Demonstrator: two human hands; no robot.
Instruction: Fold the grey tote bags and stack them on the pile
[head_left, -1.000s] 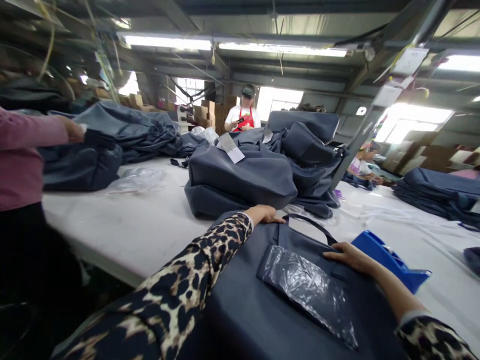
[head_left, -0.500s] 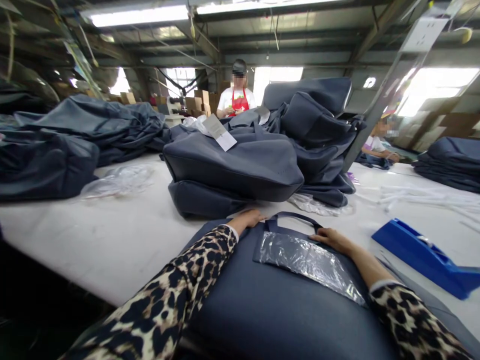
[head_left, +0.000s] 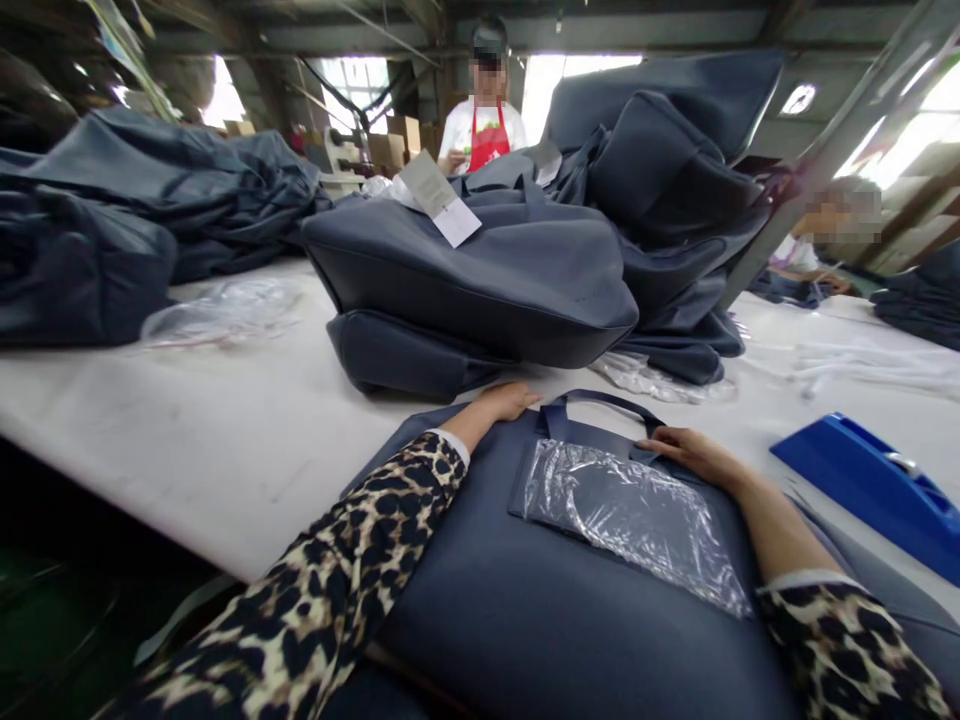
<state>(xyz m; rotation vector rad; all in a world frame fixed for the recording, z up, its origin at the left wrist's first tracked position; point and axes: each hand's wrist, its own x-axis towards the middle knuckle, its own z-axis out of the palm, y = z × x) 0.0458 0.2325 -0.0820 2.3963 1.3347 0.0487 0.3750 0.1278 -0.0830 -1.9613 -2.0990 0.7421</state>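
A dark blue handbag (head_left: 540, 600) lies flat in front of me, its top edge facing away. On its front rests a flat dark piece in a clear plastic wrapper (head_left: 637, 520). My left hand (head_left: 506, 402) is at the far top edge, left of the strap handle (head_left: 607, 397), fingers stretched forward; its fingertips are partly hidden. At the handle's right base, my right hand (head_left: 694, 455) has thumb and fingers closed round the strap. Just beyond my hands sits another dark blue bag (head_left: 472, 280) with a paper hang tag (head_left: 455, 222) on top.
More dark blue bags (head_left: 667, 190) are piled at the back right, and a heap (head_left: 195, 180) lies at the left. Clear plastic (head_left: 217, 315) lies on the white table (head_left: 247, 430). To the right stands a blue tape dispenser (head_left: 870, 490). A person in a red apron (head_left: 489, 140) is beyond the piles.
My view has tilted down and come closer to the table. Both hands keep nearly the same places on the handbag; the wrapped piece still lies on it.
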